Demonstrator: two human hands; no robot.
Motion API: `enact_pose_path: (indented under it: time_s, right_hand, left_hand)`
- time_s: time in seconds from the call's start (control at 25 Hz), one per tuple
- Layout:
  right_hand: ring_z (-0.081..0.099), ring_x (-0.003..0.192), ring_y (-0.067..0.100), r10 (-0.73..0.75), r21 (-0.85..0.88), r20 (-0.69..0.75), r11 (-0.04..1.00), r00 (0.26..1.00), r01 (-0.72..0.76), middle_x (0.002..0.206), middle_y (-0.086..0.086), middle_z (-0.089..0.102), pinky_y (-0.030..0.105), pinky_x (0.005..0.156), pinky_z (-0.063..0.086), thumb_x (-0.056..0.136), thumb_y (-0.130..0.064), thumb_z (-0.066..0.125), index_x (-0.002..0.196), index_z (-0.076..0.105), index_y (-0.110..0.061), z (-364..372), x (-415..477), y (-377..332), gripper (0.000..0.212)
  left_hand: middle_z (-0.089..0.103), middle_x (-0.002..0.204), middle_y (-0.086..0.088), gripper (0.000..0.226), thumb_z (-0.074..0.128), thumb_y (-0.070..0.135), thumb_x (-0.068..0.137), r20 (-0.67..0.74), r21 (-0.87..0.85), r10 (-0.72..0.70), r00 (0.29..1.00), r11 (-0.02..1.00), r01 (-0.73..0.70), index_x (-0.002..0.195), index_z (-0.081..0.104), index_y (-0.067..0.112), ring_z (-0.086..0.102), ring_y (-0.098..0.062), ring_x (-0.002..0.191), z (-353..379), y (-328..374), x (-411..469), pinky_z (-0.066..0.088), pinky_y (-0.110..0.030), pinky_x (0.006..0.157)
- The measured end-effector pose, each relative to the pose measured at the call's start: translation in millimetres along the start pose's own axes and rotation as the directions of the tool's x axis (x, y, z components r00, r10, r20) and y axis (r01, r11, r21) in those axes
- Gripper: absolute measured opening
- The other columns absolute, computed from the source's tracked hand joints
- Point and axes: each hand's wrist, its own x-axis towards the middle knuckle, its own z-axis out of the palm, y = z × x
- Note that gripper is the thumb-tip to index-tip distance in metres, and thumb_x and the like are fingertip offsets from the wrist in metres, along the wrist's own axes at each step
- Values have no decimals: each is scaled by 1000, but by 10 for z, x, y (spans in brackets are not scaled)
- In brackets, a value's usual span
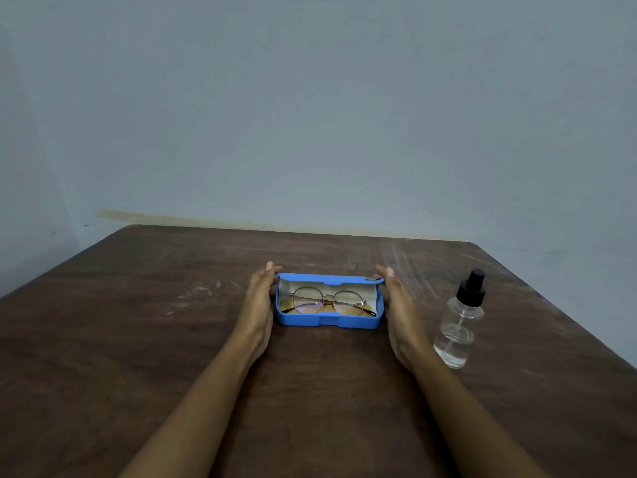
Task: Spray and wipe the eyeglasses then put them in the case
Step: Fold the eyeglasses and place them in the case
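Note:
A blue eyeglass case lies open on the middle of the brown table, its lid tipped back. Inside it rest round metal-rimmed eyeglasses, folded, lenses facing me, on a pale lining. My left hand is pressed flat against the case's left end, fingertips at the lid's back corner. My right hand lies against the right end in the same way. Together the two palms hold the case between them; the thumbs are hidden. To the right stands a clear spray bottle with a black cap, upright and untouched.
The table's far edge meets a plain blue-grey wall. Its right edge runs diagonally close behind the spray bottle. Pale scuff marks show on the wood left of the case. No cloth is in sight.

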Motion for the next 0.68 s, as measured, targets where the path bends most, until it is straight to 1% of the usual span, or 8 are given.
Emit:
enact_pose_path:
  time_s: [0.08, 0.12, 0.24, 0.32, 0.4, 0.52, 0.6, 0.68]
  right_hand:
    - [57, 108, 18, 0, -25, -29, 1000, 1000, -1, 113, 1, 62, 42, 100, 42, 85, -48, 50, 98, 58, -29, -4, -13, -9, 25]
    - [57, 106, 19, -16, -73, -39, 997, 999, 13, 109, 1, 61, 40, 97, 44, 85, -44, 54, 96, 57, -25, -5, -20, -7, 22]
    - [54, 105, 20, -45, -201, -68, 979, 997, 30, 112, 6, 57, 37, 91, 45, 82, -36, 64, 98, 53, -18, 0, -30, 14, 26]
    - [54, 105, 23, -38, -211, -68, 977, 997, 23, 114, 9, 56, 40, 91, 44, 81, -25, 66, 92, 52, -21, -6, -27, 16, 18]
    - [53, 104, 24, -27, -229, -31, 973, 999, 19, 116, 9, 52, 40, 89, 45, 82, -17, 63, 88, 53, -27, -12, -23, -2, 16]
    - [48, 95, 12, -30, -301, 62, 952, 998, 47, 114, 2, 41, 22, 79, 41, 87, -11, 53, 102, 61, -31, 1, -39, -70, 27]
    - [48, 89, 6, -25, -280, 102, 959, 994, 52, 112, 2, 42, 16, 75, 40, 89, -7, 49, 107, 65, -25, 12, -47, -95, 30]
    - [50, 86, 3, -22, -244, 122, 968, 992, 52, 115, 1, 46, 15, 76, 41, 89, -3, 48, 109, 65, -19, 14, -56, -98, 31]
  left_hand:
    - [54, 91, 6, 17, 41, 31, 94, -26, -38, -16, 1000, 999, 15, 87, 54, 21, 51, -7, 86, 6, 1, 6, 43, -20, 73]
    - [55, 89, 6, 14, 45, 28, 92, -41, -46, -21, 999, 999, 19, 83, 53, 21, 53, -9, 85, 13, -5, 8, 44, -22, 74]
    - [56, 99, 1, 16, 56, 21, 87, -45, 52, 5, 999, 999, -2, 75, 46, 21, 50, -14, 96, -6, -81, 53, 40, -24, 77]
    - [54, 99, -6, 21, 63, 21, 82, -42, 154, 22, 999, 988, -15, 74, 44, 24, 50, -19, 94, -35, -131, 77, 40, -27, 73]
    - [53, 102, -10, 24, 65, 18, 80, -36, 202, 23, 999, 979, -15, 75, 43, 26, 52, -22, 93, -55, -167, 96, 42, -31, 72]
    - [52, 105, -9, 21, 62, 13, 82, -22, 235, 66, 998, 970, -59, 83, 45, 26, 50, -20, 92, -62, -191, 108, 41, -26, 67]
    - [50, 112, -9, 19, 56, 11, 86, 21, 310, 94, 995, 946, -96, 100, 50, 22, 48, -19, 96, -50, -188, 105, 39, -27, 76]
    - [45, 120, -7, 24, 47, 11, 90, 98, 470, 127, 987, 868, -158, 111, 54, 18, 43, -15, 103, -32, -178, 98, 32, -25, 85]
